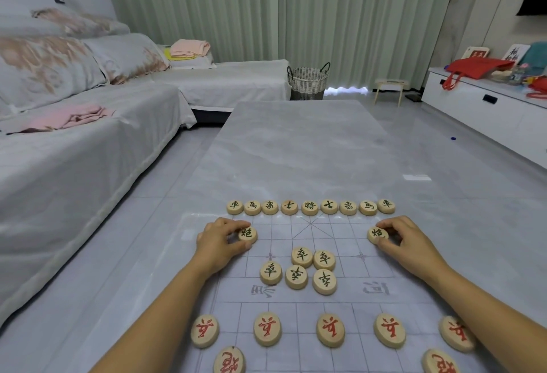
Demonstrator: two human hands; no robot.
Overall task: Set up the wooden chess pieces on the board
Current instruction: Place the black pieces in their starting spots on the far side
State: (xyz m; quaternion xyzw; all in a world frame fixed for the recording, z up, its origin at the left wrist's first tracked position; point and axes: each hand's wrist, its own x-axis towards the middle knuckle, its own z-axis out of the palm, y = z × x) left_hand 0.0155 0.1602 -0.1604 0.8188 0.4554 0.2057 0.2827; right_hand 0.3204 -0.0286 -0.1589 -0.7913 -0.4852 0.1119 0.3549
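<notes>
A thin printed chess board (349, 307) lies on the grey marble table. My left hand (220, 244) pinches a black-lettered wooden disc (248, 234) on the board's left side. My right hand (407, 244) pinches a matching disc (377, 234) on the right side. Beyond them a row of several black-lettered discs (310, 207) lines the far edge. Several black-lettered discs (299, 272) cluster loosely in the middle. A row of red-lettered discs (330, 329) sits near me, with two more red discs (229, 361) at the bottom edge.
The marble table (299, 147) stretches away past the board. A covered sofa (74, 142) with pink cloths runs along the left. A wicker basket (308, 81) and a small stool (389, 88) stand beyond the table. A white cabinet (488, 106) is at the right.
</notes>
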